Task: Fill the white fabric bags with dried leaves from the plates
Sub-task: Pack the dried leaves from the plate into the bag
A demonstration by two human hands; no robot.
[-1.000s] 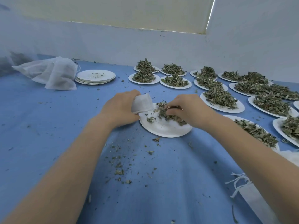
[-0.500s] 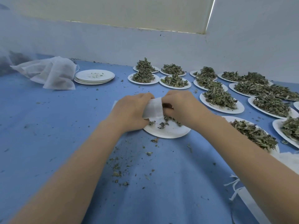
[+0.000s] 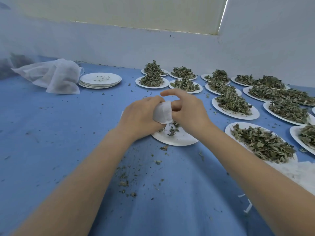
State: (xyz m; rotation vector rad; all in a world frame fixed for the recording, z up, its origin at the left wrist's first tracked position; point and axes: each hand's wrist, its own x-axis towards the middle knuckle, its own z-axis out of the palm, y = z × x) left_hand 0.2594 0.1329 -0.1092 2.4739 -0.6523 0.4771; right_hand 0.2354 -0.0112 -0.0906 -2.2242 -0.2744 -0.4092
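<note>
Most round white plates (image 3: 235,111) to the right are heaped with dried green leaves (image 3: 263,143), while the left hand (image 3: 141,119) grips a small white fabric bag (image 3: 162,114) and the right hand (image 3: 188,111) pokes its fingers into the bag's mouth above a nearly emptied plate (image 3: 177,139).

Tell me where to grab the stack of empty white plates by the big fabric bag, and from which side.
Grip the stack of empty plates at its near rim, coming from the front, fingers sliding under the bottom plate and thumb on top. The stack lies flat and shallow, so only the edge offers purchase. The large fabric bag crowds its left side, while the near edge looks open.
</note>
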